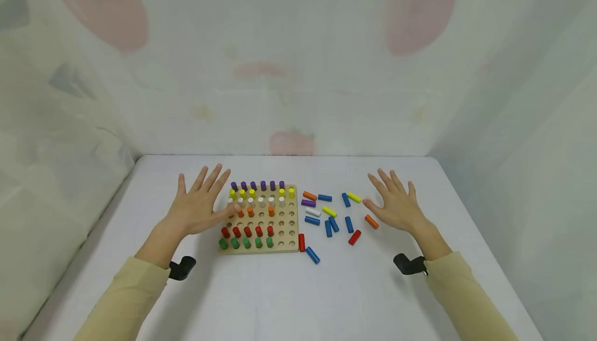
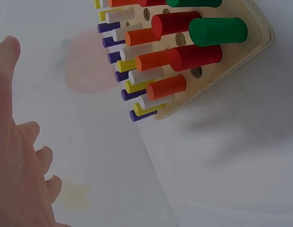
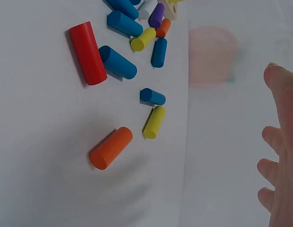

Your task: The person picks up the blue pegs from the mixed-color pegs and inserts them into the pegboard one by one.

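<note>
Fingers spread, my left hand (image 1: 198, 206) hovers at the left edge of a wooden pegboard (image 1: 289, 214), its thumb overlapping the board in the head view. Purple, yellow, white, orange, red and green pegs stand upright in rows, such as a green peg (image 2: 217, 31) and a red peg (image 2: 196, 56). Several holes at the board's right side show no peg. My right hand (image 1: 396, 206), also spread and holding nothing, is above the table to the right of the loose pegs. Nearest it lie an orange peg (image 3: 111, 148) and a yellow peg (image 3: 154, 122).
Between board and right hand, loose blue, red, yellow, white, purple and orange pegs lie scattered on the white table (image 1: 280, 299). A red peg (image 1: 301, 242) lies along the board's right edge, with a blue peg (image 1: 313, 255) close by. A pale printed curtain (image 1: 326, 102) hangs behind.
</note>
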`<state>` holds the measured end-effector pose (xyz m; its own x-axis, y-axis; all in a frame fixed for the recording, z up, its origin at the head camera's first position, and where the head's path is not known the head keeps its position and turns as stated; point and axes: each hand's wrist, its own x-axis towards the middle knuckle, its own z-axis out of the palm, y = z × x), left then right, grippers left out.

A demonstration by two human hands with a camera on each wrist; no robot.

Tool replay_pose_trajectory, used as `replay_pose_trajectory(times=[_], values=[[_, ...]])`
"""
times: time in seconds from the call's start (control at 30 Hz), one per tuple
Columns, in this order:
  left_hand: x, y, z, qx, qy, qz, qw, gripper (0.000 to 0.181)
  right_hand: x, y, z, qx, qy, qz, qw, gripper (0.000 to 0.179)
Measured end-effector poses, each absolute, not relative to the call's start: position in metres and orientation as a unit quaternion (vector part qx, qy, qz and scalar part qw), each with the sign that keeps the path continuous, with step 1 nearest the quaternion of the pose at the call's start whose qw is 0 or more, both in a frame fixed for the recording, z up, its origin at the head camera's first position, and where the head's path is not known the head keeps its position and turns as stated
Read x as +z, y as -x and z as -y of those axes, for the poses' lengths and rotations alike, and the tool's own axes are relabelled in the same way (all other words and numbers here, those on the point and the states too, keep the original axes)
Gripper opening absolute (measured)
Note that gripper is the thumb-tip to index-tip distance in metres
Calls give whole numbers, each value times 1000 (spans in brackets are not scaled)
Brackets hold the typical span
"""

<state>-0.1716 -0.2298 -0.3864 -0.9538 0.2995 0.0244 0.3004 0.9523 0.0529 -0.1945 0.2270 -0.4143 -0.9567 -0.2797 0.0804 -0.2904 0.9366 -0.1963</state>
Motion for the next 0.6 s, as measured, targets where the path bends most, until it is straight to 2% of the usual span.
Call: replay_pose_trajectory(times=[0.6], values=[[-399,160,248,-143,128,981,35,89,-421,190,-227,151,-170,970,84,70]])
